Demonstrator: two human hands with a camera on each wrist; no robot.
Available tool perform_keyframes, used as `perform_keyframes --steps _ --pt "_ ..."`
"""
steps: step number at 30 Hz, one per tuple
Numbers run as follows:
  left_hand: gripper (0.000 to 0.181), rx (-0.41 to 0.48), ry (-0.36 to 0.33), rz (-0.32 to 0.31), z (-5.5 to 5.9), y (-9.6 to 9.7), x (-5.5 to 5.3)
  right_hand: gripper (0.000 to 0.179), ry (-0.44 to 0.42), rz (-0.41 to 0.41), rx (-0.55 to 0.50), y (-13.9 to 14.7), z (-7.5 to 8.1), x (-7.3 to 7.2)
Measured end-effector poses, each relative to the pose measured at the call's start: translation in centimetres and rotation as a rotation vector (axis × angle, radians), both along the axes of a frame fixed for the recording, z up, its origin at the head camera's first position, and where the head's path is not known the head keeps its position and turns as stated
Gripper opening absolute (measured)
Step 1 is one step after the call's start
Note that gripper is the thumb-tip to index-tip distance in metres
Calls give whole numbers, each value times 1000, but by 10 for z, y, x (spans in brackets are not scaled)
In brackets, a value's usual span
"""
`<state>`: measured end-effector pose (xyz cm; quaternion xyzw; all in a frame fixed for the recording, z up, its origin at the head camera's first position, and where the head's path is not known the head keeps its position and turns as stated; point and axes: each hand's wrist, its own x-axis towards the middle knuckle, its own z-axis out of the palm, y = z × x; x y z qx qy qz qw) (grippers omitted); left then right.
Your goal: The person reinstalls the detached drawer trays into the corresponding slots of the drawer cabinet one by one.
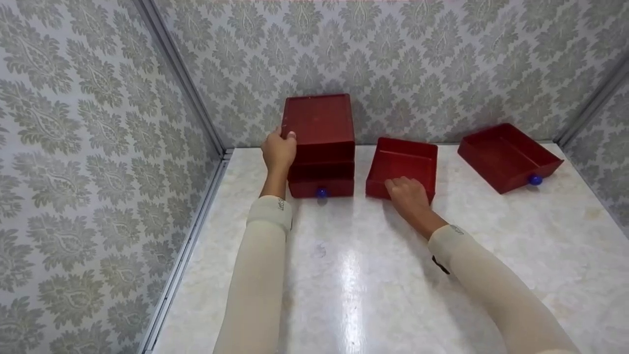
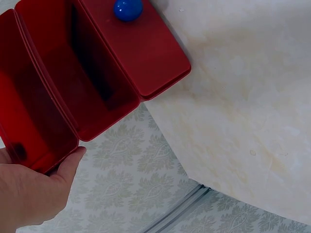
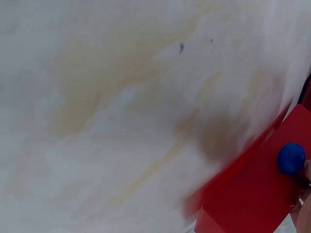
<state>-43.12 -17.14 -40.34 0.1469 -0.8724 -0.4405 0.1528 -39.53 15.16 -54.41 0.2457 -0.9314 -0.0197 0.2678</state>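
A red drawer cabinet [image 1: 319, 118] stands against the back wall, its two upper slots empty. Its lowest slot holds a drawer whose front [image 2: 150, 53] has a round blue knob [image 1: 322, 192]. My left hand [image 1: 279, 151] grips the cabinet's upper left side, thumb along the edge of the top; in the left wrist view the hand [image 2: 36, 196] is at the top slot's corner. To the right of the cabinet lies a loose red drawer [image 1: 405, 164]. My right hand [image 1: 409, 194] holds it by the front, fingers beside its blue knob [image 3: 291, 158].
Another red drawer [image 1: 508, 155] with a blue knob [image 1: 535, 180] lies turned at an angle on the far right. All stand on a pale marbled table [image 1: 334, 275]. Patterned walls [image 1: 388, 59] rise behind and at both sides.
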Motion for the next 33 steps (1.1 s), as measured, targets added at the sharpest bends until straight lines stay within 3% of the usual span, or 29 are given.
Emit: perform_keyframes --steps 6,15,26,33 --pt "53 -9 19 -4 0 0 1 15 48 62 23 -9 -1 11" --pt "52 -24 -18 1 2 0 1 7 185 167 -18 -16 -8 29" --pt "51 -5 -4 2 0 1 1 14 128 178 -12 -26 -4 62" --pt "47 -21 20 11 0 1 0 16 161 186 -17 -36 -1 89"
